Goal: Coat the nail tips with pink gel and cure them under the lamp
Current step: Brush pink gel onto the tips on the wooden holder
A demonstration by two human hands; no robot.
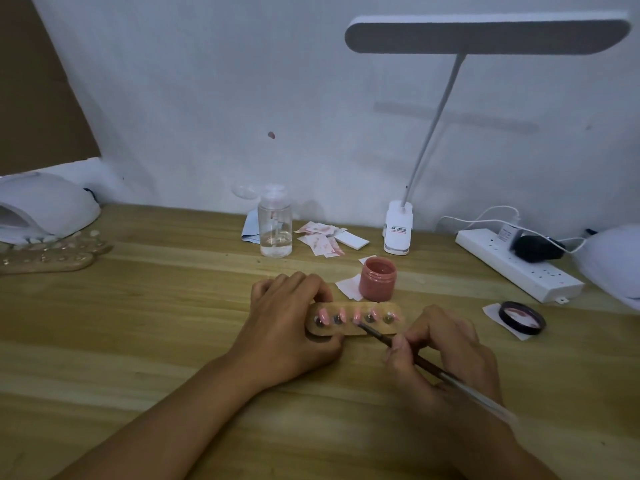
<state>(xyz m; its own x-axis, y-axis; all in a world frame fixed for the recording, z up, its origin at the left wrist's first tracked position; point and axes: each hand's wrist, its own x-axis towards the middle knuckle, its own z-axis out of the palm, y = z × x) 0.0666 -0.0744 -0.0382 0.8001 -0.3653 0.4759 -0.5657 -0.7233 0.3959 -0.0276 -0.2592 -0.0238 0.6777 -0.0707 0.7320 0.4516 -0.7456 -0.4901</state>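
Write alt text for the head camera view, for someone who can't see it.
A right hand holds a brush to the middle of five pink nail tips on a wooden holder, which the left hand steadies on a table. An open jar of pink gel stands behind, its lid to the right.

Centre of table (pixel 138 341): nail-tip holder (pixel 377 329). Left hand (pixel 287 327) grips its left end. Right hand (pixel 446 351) sits to its right, brush (pixel 381 336) touching a middle tip. Jar (pixel 377 278) just behind; lid (pixel 523 317) well right. Bottle (pixel 276 225) and desk lamp base (pixel 398 230) further back. Curing lamp (pixel 41 209) far left, power strip (pixel 516 263) far right.
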